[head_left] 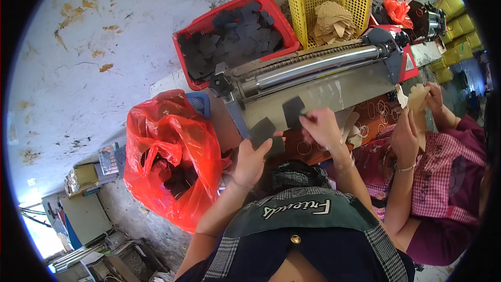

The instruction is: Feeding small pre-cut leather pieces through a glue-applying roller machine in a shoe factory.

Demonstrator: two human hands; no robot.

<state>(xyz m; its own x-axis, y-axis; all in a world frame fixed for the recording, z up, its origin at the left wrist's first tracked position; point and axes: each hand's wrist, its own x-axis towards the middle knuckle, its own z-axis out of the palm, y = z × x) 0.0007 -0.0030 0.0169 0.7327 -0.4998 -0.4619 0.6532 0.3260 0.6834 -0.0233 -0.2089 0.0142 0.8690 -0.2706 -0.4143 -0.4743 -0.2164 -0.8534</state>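
My left hand (251,161) grips several dark grey flat pieces (262,129), its thumb pressed across them. In my right hand (322,127) a single dark grey flat piece (293,111) is pinched by its lower corner, apart from those on the left. Both hands are in front of a roller machine (313,73) with a long shiny metal roller and a flat metal feed plate (318,95). The right-hand piece overlaps this plate in view; whether it touches the plate I cannot tell.
A red basket (180,55) of dark pieces stands behind the machine, beside a yellow basket (295,0) with tan pieces (332,21). An open red plastic bag (156,112) is at left, by a blue basket (200,103). On the right, a co-worker's hands (406,133) hold tan pieces (417,98).
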